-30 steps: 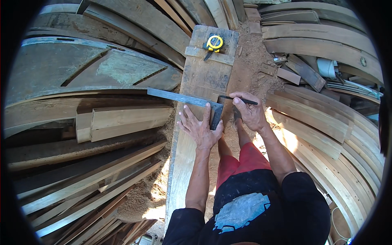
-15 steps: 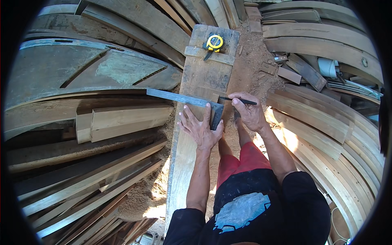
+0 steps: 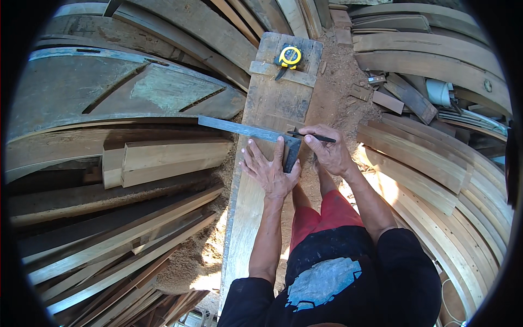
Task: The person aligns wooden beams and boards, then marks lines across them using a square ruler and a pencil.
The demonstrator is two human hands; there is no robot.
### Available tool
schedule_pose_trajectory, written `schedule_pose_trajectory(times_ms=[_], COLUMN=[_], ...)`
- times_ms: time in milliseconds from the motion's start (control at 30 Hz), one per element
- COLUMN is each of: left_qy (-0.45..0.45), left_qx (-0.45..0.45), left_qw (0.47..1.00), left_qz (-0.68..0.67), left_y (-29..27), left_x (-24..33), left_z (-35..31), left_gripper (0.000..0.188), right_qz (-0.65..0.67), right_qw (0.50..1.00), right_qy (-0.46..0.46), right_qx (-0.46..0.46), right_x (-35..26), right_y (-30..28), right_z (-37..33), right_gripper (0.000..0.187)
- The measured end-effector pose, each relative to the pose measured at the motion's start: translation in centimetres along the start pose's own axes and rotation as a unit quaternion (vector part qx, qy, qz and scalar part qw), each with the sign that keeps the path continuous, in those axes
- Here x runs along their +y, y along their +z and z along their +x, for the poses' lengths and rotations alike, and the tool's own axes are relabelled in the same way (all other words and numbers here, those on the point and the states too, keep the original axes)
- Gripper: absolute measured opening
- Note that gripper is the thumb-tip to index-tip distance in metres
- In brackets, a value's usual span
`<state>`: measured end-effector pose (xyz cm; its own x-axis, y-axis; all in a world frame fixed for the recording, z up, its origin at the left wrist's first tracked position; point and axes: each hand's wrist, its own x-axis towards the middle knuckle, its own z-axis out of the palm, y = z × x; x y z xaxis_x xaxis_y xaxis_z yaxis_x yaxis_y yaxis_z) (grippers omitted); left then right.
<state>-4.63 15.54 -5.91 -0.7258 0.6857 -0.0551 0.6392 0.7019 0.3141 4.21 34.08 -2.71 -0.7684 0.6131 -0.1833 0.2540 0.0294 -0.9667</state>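
Note:
A try square [image 3: 239, 128] with a steel blade and dark stock lies across a pale wooden board [image 3: 246, 218]. My left hand [image 3: 271, 173] is spread over the board and holds the square down, the index finger near its corner and the thumb against the stock. In my right hand [image 3: 331, 151] a slim black pen-like tool [image 3: 321, 138] is pinched between thumb and fingers. Its tip is at the blade's far edge, by the square's corner; whether it touches the wood I cannot tell. Farther up the bench lies a yellow and black tape measure [image 3: 289, 56].
The board rests on a narrow worn bench [image 3: 276, 101] with a cross strip. Stacked planks [image 3: 177, 155] crowd the left, and more long boards [image 3: 414, 158] line the right. Sawdust [image 3: 340, 82] and offcuts [image 3: 388, 102] cover the ground beyond.
The black tool's tip has shifted slightly left along the blade, toward the square's corner, with my right hand. My left hand and the square keep their place on the board.

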Motion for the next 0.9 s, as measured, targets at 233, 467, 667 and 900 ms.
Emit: schedule_pose_trajectory(times_ms=[233,467,667,900], left_qy=[0.002,0.006,0.003,0.006], left_qx=[0.014,0.018,0.014,0.004], left_qw=[1.000,1.000,1.000,1.000], left_qz=[-0.007,-0.004,-0.005,-0.003], left_y=[0.2,0.4,0.4,0.2], left_x=[-0.1,-0.2,-0.3,0.0], left_z=[-0.1,-0.2,-0.3,-0.2], left_gripper=[0.093,0.093,0.092,0.093], right_qz=[-0.096,-0.098,-0.152,-0.056], right_qw=[0.990,0.991,0.978,0.992], right_qy=[-0.059,-0.027,-0.067,-0.063], right_qx=[-0.082,-0.090,-0.128,-0.098], right_x=[-1.2,-1.1,-1.0,-0.4], right_y=[-1.3,-1.1,-2.1,-0.7], right_z=[1.5,2.1,3.0,2.7], right_gripper=[0.027,0.027,0.029,0.025])
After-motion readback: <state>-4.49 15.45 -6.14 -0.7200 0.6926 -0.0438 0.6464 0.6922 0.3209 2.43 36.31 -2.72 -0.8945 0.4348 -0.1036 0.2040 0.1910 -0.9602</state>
